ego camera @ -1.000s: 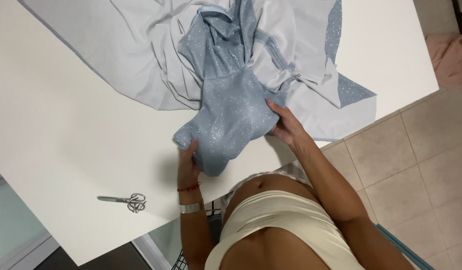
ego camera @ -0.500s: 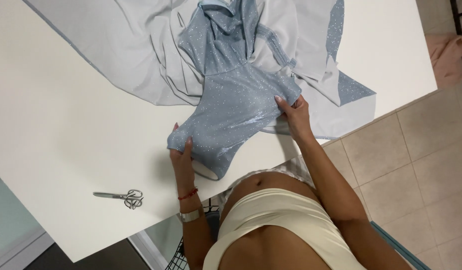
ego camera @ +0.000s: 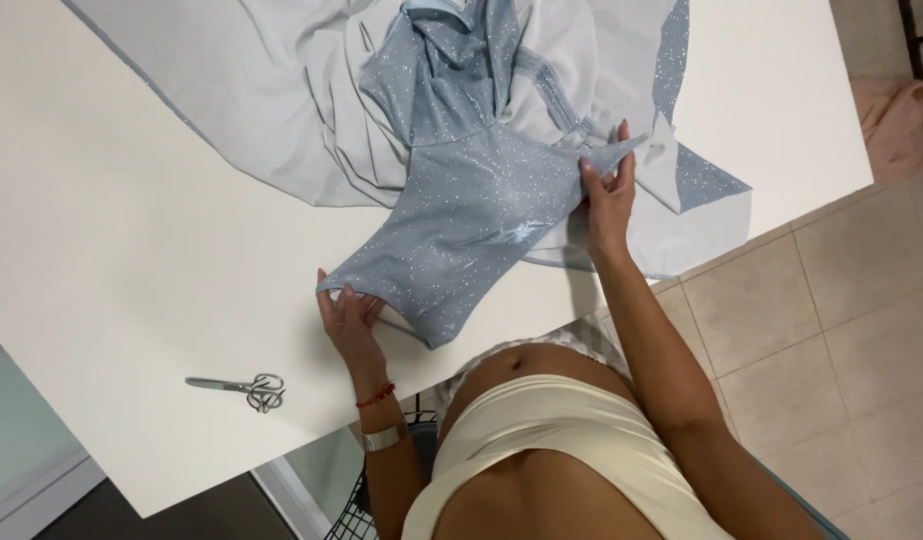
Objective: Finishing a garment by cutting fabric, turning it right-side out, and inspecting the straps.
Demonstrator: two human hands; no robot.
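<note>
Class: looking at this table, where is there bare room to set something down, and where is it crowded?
Free: the white table left of the sparkly blue garment, above the scissors; also the far right corner. Crowded: the middle, where pale fabric and both hands lie.

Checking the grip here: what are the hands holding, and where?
Both hold the sparkly blue garment: left hand at its lower-left corner, right hand pinching its right corner.

The garment [ego camera: 472,215] was pale blue cloth, glitter-flecked, with a faint sheen. The sheet [ego camera: 282,110] beneath it was matt grey-white fabric, softly creased. The table [ego camera: 122,300] was smooth, matt white. The scissors [ego camera: 237,386] were bright metal.
</note>
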